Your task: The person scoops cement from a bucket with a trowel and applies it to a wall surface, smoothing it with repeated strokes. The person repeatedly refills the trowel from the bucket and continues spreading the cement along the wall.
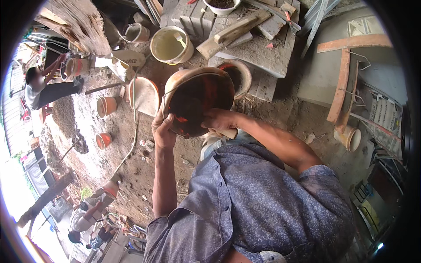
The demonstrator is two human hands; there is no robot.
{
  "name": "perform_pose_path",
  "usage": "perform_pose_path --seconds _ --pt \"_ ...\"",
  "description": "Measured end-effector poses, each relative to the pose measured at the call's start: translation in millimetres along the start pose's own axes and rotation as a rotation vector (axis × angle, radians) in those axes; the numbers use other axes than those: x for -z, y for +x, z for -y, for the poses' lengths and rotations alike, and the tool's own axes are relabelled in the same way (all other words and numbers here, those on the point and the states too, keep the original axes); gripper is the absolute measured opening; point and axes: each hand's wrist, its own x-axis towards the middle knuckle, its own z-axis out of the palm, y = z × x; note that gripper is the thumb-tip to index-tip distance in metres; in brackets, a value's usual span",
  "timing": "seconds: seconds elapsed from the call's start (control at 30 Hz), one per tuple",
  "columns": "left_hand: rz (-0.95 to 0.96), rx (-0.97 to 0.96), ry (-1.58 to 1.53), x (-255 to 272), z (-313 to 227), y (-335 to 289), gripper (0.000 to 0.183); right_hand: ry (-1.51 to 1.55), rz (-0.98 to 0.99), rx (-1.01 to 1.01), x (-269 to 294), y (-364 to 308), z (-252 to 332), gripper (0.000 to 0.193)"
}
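Note:
A worn bucket (197,72) with a dark inside and orange-red patches is tilted in front of my body, its mouth toward me. My left hand (164,129) grips its left rim, thumb over the edge and fingers behind the wall. Inside the lower right of the mouth, my right hand (219,120) is closed on a tool with a light wooden handle (229,133). The tool's working end is hidden, so its kind cannot be told. Just behind stands another round tub (248,84) with dark contents.
A pale bucket (187,53) holding a brush (180,40) stands ahead. To its right, a wooden bench (272,56) carries a wooden float (237,33). A hose (132,147) crosses the dirt floor on the left, near several small buckets. Other people (41,90) are farther left.

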Motion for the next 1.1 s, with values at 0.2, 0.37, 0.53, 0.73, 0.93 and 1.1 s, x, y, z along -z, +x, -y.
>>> perform_pose_path --seconds 0.2,0.37,0.53,0.73,0.93,1.1 --pt "-0.225 -0.073 -0.011 -4.9 82.0 -2.5 0.051 0.372 -0.088 0.063 3.9 -24.4 -48.9 0.037" --pt "-0.493 -0.219 -0.068 6.9 136.5 -19.7 0.050 0.555 0.045 -0.073 53.1 -61.3 -102.0 0.049" --pt "-0.562 -0.161 0.013 30.5 121.0 -43.4 0.051 -0.750 -0.497 -0.163 99.0 -1.1 -194.5 0.045" --pt "-0.623 -0.363 0.033 59.3 101.7 -42.8 0.050 -1.034 -0.517 -0.100 108.8 -19.8 -74.5 0.038" --pt "-0.550 -0.381 0.145 0.2 61.2 -31.2 0.050 -1.678 -0.416 0.279 25.2 52.2 13.2 0.028" --pt "-0.516 -0.515 0.170 -7.2 15.4 -10.3 0.052 -1.785 -0.605 0.535 9.5 52.5 22.4 0.034"
